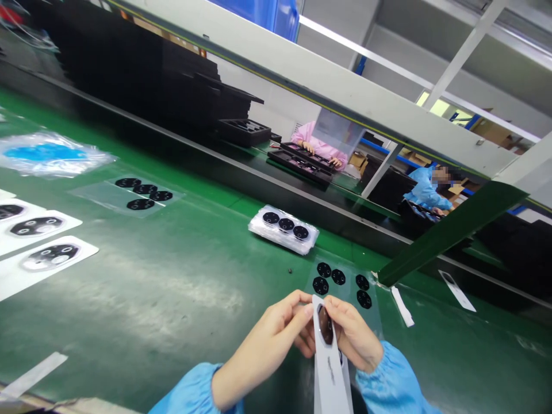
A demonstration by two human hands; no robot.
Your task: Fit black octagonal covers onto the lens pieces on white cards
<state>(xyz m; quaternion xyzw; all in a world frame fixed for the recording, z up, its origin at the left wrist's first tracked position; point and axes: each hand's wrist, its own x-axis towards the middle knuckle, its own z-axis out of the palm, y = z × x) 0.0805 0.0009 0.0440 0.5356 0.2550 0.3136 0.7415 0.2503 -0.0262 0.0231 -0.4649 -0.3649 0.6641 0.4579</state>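
My left hand (pixel 276 330) and my right hand (pixel 353 333) pinch the top end of a long white card (pixel 331 382) from either side, near the bottom middle of the view. A glossy dark piece (pixel 325 325) with rounded ends fills the card's upper part. Behind this card shows the edge of another one, mostly hidden. Just beyond my hands, black rounded discs (pixel 338 277) with small holes lie on a clear sheet (pixel 345 265). Farther back sits a white stack in clear film (pixel 280 244), with three similar black discs (pixel 286 225) on top.
White cards with dark pieces (pixel 52 256) lie at left, near a clear bag with blue contents (pixel 52 152). More black discs (pixel 140 204) rest on another clear sheet. A green post (pixel 452 230) slants at right. Two people in pink (pixel 334 155) and blue (pixel 418 187) sleeves work beyond.
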